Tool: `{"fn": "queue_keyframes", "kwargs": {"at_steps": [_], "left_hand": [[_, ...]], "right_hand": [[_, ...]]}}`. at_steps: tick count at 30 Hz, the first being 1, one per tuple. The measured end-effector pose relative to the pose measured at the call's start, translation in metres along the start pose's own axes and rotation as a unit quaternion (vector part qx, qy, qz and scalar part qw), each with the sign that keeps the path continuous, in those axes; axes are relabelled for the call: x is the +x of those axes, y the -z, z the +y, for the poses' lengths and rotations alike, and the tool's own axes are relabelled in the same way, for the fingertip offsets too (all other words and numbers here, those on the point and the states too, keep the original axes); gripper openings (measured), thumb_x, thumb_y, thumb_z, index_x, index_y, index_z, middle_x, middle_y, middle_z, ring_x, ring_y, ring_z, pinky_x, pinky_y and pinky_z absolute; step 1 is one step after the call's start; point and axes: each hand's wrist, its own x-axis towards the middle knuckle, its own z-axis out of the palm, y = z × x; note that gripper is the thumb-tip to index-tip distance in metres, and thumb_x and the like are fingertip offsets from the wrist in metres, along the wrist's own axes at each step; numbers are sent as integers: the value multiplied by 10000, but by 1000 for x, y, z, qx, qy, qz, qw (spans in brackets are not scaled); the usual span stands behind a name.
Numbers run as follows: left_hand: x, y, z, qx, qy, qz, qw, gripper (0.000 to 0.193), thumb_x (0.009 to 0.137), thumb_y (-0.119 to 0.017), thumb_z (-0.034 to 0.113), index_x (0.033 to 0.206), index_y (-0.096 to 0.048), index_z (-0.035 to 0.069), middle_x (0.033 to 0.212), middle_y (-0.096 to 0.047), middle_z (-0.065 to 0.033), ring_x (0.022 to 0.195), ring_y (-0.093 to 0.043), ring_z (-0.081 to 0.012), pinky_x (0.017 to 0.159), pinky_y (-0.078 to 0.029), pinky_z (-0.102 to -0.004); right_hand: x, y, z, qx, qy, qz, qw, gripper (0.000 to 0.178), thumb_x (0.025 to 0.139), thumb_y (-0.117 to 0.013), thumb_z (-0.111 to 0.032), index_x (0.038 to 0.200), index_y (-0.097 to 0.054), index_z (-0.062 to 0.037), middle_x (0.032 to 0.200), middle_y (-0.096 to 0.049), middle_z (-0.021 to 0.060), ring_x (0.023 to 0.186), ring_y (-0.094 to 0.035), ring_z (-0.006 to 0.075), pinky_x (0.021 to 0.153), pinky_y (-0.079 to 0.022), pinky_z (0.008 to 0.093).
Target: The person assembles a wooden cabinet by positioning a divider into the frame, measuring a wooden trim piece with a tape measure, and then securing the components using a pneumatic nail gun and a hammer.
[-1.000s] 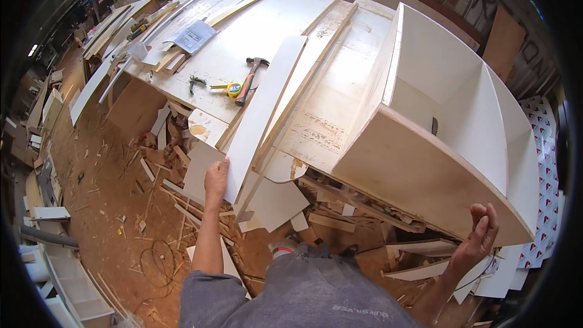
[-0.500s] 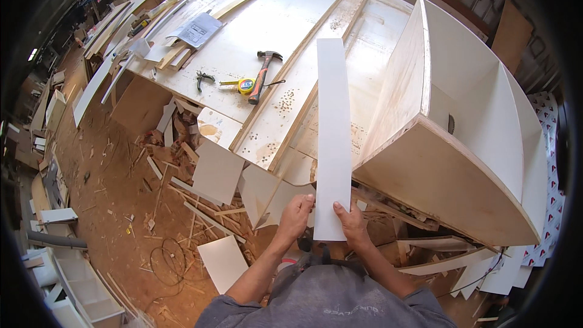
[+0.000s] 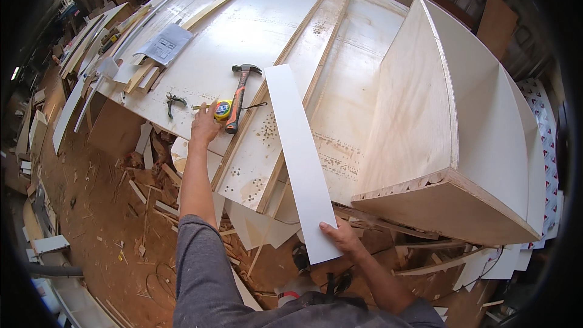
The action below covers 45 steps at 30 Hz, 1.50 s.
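- Right hand (image 3: 341, 235): grip closed on white panel strip (image 3: 303, 164), near end, 6 o'clock (thumb on top); far end toward 11 over desk (image 3: 261, 24).
- Likely light, stiff, smooth; take long edges.
- Left hand (image 3: 205, 126): grip half-curled at tape measure (image 3: 223, 109), 10 o'clock; hold unclear.
- Printed sheet (image 3: 167, 44), 10 o'clock, unreadable; lettered wall (image 3: 528, 21), 2 o'clock.
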Motion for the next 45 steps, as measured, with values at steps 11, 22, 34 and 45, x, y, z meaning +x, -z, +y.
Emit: {"fn": "queue_keyframes", "kwargs": {"at_steps": [11, 22, 34, 45], "left_hand": [[36, 13, 12, 47, -39, 17, 998, 715, 700, -771, 295, 1334, -500, 109, 1272, -555, -158, 1148, -547, -356, 986, -469, -445], [16, 68, -47, 76, 26, 231, 970, 740, 748, -782, 295, 1356, -435, 54, 1219, -502, -219, 1136, -527, -392, 940, -476, -469], [-262, 162, 114, -128, -298, 74, 943, 745, 808, -762, 195, 1448, -392, 102, 1394, -423, -194, 1199, -513, -333, 1004, -443, -438], [-370, 135, 247, -221, -406, -76, 884, 872, 605, -909, 228, 1314, -438, 37, 1191, -541, -183, 1064, -583, -371, 862, -502, -444]], "right_hand": [[26, -2, -16, 49, -24, 38, 998, 467, 969, -592, -290, 1278, -468, 37, 1137, -593, 115, 977, -589, 140, 848, -505, 313], [16, -4, -4, -3, 2, 24, 1000, 485, 986, -562, -344, 1293, -462, 18, 1117, -586, 94, 1009, -564, 135, 877, -479, 301], [-85, -27, -70, -281, 356, 122, 883, 570, 955, -576, -383, 1377, -439, -25, 1286, -485, 190, 1213, -492, 328, 1041, -402, 407], [-134, -13, -90, -248, 279, 35, 927, 631, 896, -639, -385, 1351, -454, 11, 1262, -494, 209, 1163, -524, 318, 989, -434, 386]]}}
